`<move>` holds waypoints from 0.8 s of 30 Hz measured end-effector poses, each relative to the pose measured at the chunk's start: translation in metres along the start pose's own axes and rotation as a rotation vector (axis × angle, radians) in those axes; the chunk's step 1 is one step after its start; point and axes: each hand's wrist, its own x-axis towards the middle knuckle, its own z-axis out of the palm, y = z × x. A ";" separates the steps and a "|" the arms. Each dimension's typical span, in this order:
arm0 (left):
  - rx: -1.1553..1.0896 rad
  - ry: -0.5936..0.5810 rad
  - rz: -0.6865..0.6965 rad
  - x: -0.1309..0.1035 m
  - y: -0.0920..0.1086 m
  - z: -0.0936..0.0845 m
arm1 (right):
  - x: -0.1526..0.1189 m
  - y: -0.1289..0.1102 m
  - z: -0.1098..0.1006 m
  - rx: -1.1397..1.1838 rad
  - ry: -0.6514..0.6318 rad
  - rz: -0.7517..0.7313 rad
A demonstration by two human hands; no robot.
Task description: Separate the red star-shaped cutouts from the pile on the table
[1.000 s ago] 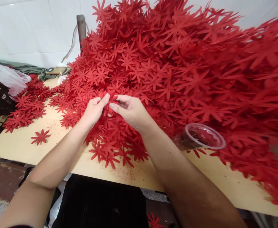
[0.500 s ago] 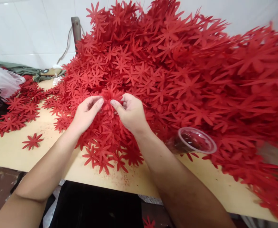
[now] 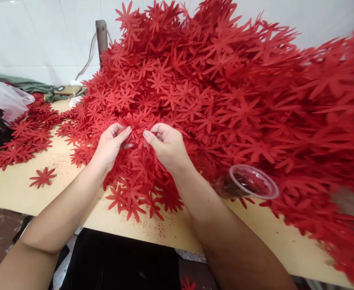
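Between my two hands, over the front of a big heap of red flower-shaped cutouts [image 3: 195,96], is a red petal piece [image 3: 136,125]. My left hand [image 3: 112,141] pinches its left side between thumb and fingers. On the other side my right hand [image 3: 167,145] is closed, thumb against the fingers, at the right edge of the petals. Loose red cutouts [image 3: 131,197] lie on the table just below the hands. The hands do not touch each other. Where the held piece ends and the heap behind begins is hard to tell.
A clear plastic cup [image 3: 254,181] with dark contents stands tilted at the right. One single red cutout [image 3: 43,177] lies on the pale table [image 3: 59,197] at the left, near a smaller pile [image 3: 28,135]. Behind are a white plastic bag [image 3: 6,96] and a metal post [image 3: 101,38].
My fingers have moved slightly apart, and the petals between them look more spread. The whole view has shifted a little.
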 end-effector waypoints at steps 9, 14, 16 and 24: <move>-0.108 0.077 -0.100 0.000 -0.001 0.001 | 0.001 0.001 0.003 -0.007 0.063 0.004; -0.142 0.127 -0.097 0.001 0.001 -0.002 | 0.004 0.008 0.003 0.069 0.035 0.051; -0.150 0.132 -0.094 0.002 0.001 -0.003 | 0.003 0.008 0.002 0.025 0.063 0.040; -0.231 0.195 -0.127 0.009 0.004 -0.012 | 0.001 0.001 -0.003 -0.081 0.092 -0.041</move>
